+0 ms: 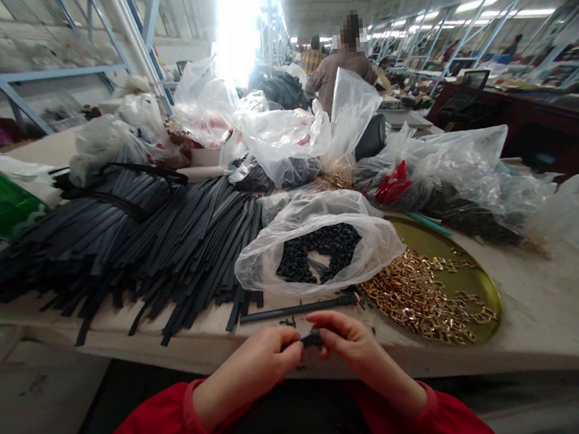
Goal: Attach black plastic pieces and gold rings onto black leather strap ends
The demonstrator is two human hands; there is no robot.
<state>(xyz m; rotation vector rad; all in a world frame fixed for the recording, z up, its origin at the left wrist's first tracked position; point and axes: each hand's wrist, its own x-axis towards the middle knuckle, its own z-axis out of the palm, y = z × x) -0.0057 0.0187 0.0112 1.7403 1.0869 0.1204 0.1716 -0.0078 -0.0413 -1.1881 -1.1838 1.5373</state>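
My left hand [265, 356] and my right hand [346, 336] meet at the table's front edge, fingers closed. Between them is a small piece of black strap [310, 339], pinched from both sides; its far end is hidden by my fingers. Just beyond my hands lies a single black strap [297, 309] with a small gold part at its right end. Behind it an open clear plastic bag [257, 256] holds many small black loops [297, 250]. To the right, a round gold tray [485, 282] carries a heap of gold buckles [416, 294].
Long black straps [187, 252] are piled on the left, some ends overhanging the table's front edge. Filled plastic bags [283, 137] line the back. A teal stick [429, 223] lies behind the tray. A person [341, 72] is farther off.
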